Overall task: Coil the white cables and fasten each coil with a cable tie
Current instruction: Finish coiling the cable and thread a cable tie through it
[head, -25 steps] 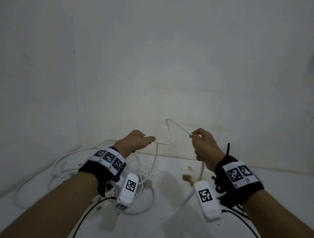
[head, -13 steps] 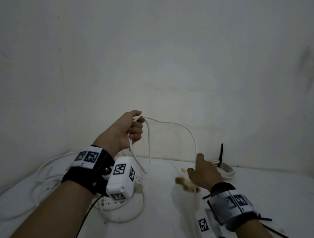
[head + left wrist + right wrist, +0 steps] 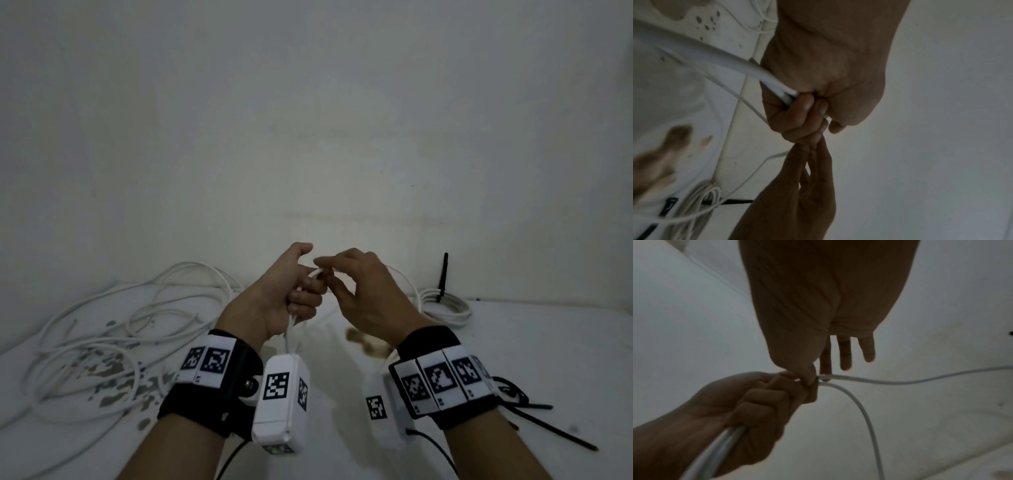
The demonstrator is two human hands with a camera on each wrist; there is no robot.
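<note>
My left hand (image 3: pixel 301 291) is held up over the table, fingers curled round several strands of white cable (image 3: pixel 291 329) that hang down from the fist. My right hand (image 3: pixel 329 270) meets it from the right, thumb and forefinger pinching the cable (image 3: pixel 838 378) at the left fist, other fingers spread. In the right wrist view a cable loop (image 3: pixel 863 415) drops from the pinch. A finished white coil (image 3: pixel 445 308) with a black cable tie (image 3: pixel 444 274) standing up lies at the back right. Loose white cable (image 3: pixel 102 342) sprawls at the left.
Spare black cable ties (image 3: pixel 548 428) lie on the white table (image 3: pixel 548 342) at the right. A brown stain (image 3: pixel 363 342) marks the table's middle, and chipped patches (image 3: pixel 102 370) sit under the loose cable. White walls close in behind and at the left.
My right hand has come up from the table to the left fist, bringing a cable loop with it. The left hand has dropped slightly and still grips the strands.
</note>
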